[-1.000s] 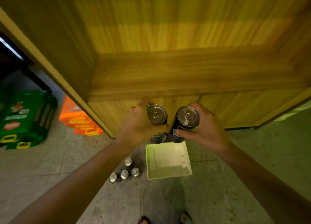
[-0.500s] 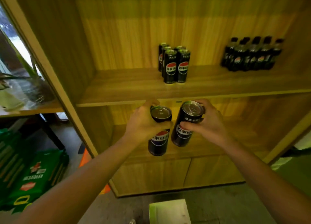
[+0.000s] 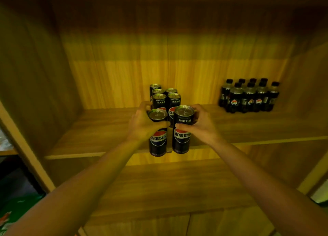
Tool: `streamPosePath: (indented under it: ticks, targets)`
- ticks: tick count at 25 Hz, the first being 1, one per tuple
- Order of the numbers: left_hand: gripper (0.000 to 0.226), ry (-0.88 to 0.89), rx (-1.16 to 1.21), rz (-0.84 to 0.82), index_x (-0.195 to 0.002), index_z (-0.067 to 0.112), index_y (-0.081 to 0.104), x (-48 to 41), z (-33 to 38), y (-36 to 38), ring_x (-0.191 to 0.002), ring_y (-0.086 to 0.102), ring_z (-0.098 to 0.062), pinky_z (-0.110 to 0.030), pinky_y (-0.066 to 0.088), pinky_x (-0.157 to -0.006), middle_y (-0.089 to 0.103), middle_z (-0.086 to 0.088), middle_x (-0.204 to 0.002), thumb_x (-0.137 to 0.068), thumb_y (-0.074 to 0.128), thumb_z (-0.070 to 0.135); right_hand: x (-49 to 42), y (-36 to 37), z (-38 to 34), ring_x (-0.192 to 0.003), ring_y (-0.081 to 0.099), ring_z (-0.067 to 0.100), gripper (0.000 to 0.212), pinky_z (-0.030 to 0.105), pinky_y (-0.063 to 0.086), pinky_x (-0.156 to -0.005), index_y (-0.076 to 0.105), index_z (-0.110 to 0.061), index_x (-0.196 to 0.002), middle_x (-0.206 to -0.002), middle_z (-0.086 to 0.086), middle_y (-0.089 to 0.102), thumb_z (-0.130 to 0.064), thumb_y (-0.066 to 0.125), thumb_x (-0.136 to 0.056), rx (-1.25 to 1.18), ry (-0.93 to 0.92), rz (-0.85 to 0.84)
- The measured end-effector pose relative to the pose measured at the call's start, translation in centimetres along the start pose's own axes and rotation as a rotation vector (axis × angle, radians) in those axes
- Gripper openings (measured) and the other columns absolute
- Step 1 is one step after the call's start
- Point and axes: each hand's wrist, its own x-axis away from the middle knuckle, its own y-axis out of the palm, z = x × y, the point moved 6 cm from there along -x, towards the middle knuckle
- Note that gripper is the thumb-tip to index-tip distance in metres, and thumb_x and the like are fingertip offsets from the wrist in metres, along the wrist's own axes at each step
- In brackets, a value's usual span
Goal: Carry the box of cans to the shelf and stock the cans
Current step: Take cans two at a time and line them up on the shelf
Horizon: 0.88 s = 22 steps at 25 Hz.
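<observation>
Two tall black metal cans with a red, white and blue round logo are held upright side by side, just above the front edge of the wooden shelf board. The left can is in the left hand, whose fingers are wrapped around its upper part. The right can is gripped in the same way by the right hand. Just behind them, a group of same black cans stands on the shelf board. Well apart to the right, a cluster of small dark plastic bottles with black caps stands on the same board. A lower wooden board is below.
</observation>
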Motion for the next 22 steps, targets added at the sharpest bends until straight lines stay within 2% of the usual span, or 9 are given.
streamPosePath:
  ticks: [5,9,11,14,18,22]
  targets:
    - [0.081,-0.047,-0.004,0.026,-0.118,0.019,0.041,-4.8,-1.9,2.1,-0.104,0.061,-0.024,-0.048,0.053,-0.087,0.06,-0.008,-0.115,-0.052,0.086,0.025,-5.6,1.3,2.2,-0.099,0.052,0.013,0.066,0.012,0.042,-0.071,0.046,-0.005,-0.119,-0.122,0.014,0.058,-0.009,0.08,-0.063,-0.022,-0.023,-0.054]
    - [0.081,-0.041,0.005,0.021,-0.119,0.016,0.041,-6.6,-3.0,3.3,-0.104,0.062,-0.026,-0.049,0.054,-0.086,0.06,-0.01,-0.116,-0.052,0.086,0.027,-7.4,2.3,3.7,-0.1,0.052,0.012,0.067,0.009,0.039,-0.068,0.046,-0.006,-0.122,-0.123,0.012,0.058,-0.009,0.079,-0.063,-0.025,-0.009,-0.073]
    - [0.079,-0.033,-0.006,0.031,-0.117,0.014,0.043,-7.0,-3.5,3.5,-0.103,0.062,-0.025,-0.047,0.055,-0.085,0.062,-0.009,-0.115,-0.053,0.086,0.03,-7.8,2.7,4.4,-0.104,0.054,0.014,0.069,0.012,0.042,-0.073,0.046,-0.007,-0.123,-0.123,0.011,0.059,-0.009,0.079,-0.063,-0.034,-0.004,-0.079]
    - [0.077,-0.032,-0.008,0.032,-0.118,0.013,0.043,-7.4,-3.9,3.9,-0.104,0.061,-0.022,-0.045,0.054,-0.086,0.061,-0.008,-0.115,-0.056,0.085,0.03,-8.4,3.0,5.3,-0.107,0.055,0.016,0.067,0.025,0.045,-0.085,0.047,-0.008,-0.122,-0.123,0.012,0.059,-0.008,0.079,-0.063,-0.052,0.003,-0.087]
    - [0.078,-0.025,0.005,0.016,-0.12,0.013,0.041,-7.7,-3.7,4.3,-0.107,0.058,-0.02,-0.043,0.053,-0.088,0.058,-0.006,-0.118,-0.057,0.084,0.029,-9.1,3.4,5.9,-0.117,0.054,0.022,0.068,0.029,0.044,-0.092,0.044,-0.009,-0.126,-0.127,0.01,0.057,-0.01,0.078,-0.066,-0.047,0.015,-0.1]
    - [0.083,-0.017,-0.051,0.057,-0.124,0.016,0.038,-7.1,-4.3,4.4,-0.113,0.056,-0.02,-0.042,0.051,-0.09,0.057,-0.003,-0.125,-0.059,0.078,0.048,-8.8,3.8,7.0,-0.124,0.046,0.022,0.082,0.034,0.042,-0.099,0.03,-0.013,-0.136,-0.137,0.008,0.048,-0.017,0.077,-0.068,-0.112,0.058,-0.14]
